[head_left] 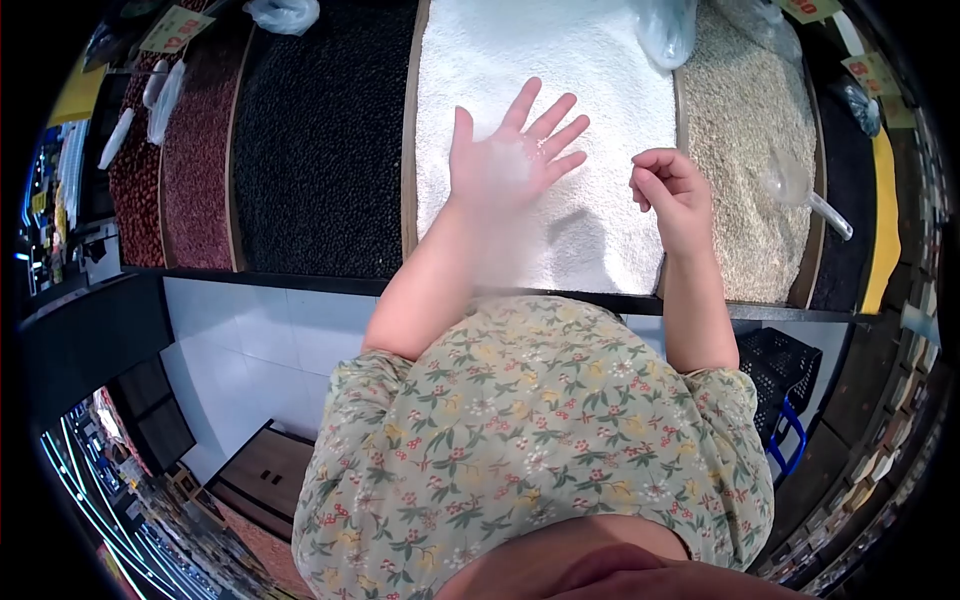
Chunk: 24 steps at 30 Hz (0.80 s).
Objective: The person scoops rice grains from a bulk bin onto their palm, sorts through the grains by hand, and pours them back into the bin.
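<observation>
My left hand is palm up with its fingers spread, above a compartment of white grains that look like rice. A few white specks lie on the palm near the finger bases, and a hazy smudge blurs part of the palm and wrist. To its right, my right hand hovers over the right side of the same compartment. Its fingers are curled, the thumb tip pressed towards the index finger. Whatever may be between them is too small to make out.
Left of the white grains are black beans, reddish grains and dark red dates or beans. Beige grains with a clear scoop lie right. Plastic bags and price signs sit along the back. A black basket stands below.
</observation>
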Motion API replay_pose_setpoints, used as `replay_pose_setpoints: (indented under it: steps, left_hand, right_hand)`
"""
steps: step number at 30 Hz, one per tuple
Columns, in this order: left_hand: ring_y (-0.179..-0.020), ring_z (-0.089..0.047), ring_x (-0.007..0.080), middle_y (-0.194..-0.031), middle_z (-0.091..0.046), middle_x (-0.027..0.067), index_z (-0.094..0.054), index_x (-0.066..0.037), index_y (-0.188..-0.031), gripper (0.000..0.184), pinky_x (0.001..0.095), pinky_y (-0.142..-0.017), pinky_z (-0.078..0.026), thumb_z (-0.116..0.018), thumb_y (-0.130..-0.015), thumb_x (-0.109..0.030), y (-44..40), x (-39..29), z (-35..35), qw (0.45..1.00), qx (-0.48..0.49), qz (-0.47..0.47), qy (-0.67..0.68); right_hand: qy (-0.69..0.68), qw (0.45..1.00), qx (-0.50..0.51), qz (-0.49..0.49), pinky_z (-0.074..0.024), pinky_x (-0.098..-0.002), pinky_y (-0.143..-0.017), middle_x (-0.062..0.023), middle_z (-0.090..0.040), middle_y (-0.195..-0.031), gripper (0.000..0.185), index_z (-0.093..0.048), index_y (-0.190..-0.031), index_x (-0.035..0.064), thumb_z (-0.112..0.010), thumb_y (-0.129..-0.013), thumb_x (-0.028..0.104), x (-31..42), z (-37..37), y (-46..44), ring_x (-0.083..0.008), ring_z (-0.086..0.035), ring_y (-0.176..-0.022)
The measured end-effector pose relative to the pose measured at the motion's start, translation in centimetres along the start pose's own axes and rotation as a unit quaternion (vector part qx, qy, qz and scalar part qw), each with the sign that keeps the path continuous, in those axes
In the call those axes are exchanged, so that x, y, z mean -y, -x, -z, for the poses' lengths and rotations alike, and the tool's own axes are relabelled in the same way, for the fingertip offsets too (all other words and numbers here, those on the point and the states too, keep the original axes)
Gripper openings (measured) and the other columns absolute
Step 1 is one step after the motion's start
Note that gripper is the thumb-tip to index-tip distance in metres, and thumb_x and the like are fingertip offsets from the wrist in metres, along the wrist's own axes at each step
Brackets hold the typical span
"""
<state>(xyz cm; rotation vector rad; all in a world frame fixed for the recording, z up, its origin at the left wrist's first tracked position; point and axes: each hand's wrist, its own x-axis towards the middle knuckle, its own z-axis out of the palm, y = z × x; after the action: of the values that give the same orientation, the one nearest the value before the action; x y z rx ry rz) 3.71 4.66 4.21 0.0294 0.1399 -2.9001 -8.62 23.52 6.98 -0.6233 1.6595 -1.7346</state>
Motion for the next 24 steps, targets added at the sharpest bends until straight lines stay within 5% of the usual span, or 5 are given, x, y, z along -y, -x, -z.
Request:
replay_pose_setpoints:
  steps: [7, 13, 15, 24]
  left_hand:
    - [-0.142, -0.007, 0.0469, -0.156, -0.011, 0.0200, -0.024, -0.020, -0.150, 0.085, 0.0666, -0.110, -0.011, -0.013, -0.087, -0.076, 0.1, -0.1, -0.9, 0.998, 0.000, 0.016, -0.056]
    - [-0.141, -0.007, 0.0484, -0.156, -0.011, 0.0199, -0.023, -0.021, -0.150, 0.085, 0.0679, -0.109, -0.012, -0.012, -0.087, -0.076, 0.1, 0.0, -0.5, 0.998, -0.022, 0.014, -0.065]
    - [-0.141, -0.007, 0.0485, -0.156, -0.010, 0.0197, -0.023, -0.021, -0.150, 0.085, 0.0683, -0.109, -0.012, -0.013, -0.087, -0.076, 0.2, 0.0, -0.4, 0.997, -0.019, 0.028, -0.068]
    - [-0.141, -0.007, 0.0487, -0.156, -0.008, 0.0202, -0.020, -0.022, -0.151, 0.086, 0.0671, -0.109, -0.015, -0.013, -0.086, -0.078, 0.2, -0.3, 0.0, 0.999, -0.019, -0.002, -0.041]
  right_hand:
    - [0.061, 0.998, -0.004, -0.022, -0.0447, -0.0185, -0.058, -0.0028, -0.065, -0.080, 0.015, -0.065, -0.103, 0.0025, -0.062, -0.089, 0.006, 1.8, -2.2, -0.2, -0.0063, -0.061, -0.073]
    - [0.084, 0.995, 0.007, 0.056, -0.0481, -0.0204, -0.063, -0.0042, -0.065, -0.083, 0.014, -0.066, -0.100, 0.0005, -0.062, -0.087, 0.000, 1.3, -3.5, -0.4, -0.0076, -0.060, -0.072]
    - [0.196, 0.968, 0.009, 0.157, -0.0468, -0.0204, -0.062, -0.0043, -0.064, -0.082, 0.013, -0.067, -0.097, 0.0013, -0.063, -0.085, 0.000, 1.4, -3.6, -0.5, -0.0077, -0.059, -0.070]
    - [0.230, 0.962, 0.031, 0.144, -0.0435, -0.0218, -0.056, -0.0037, -0.063, -0.078, 0.015, -0.069, -0.095, 0.0041, -0.066, -0.081, -0.001, 1.0, -4.5, -0.4, -0.0083, -0.057, -0.066]
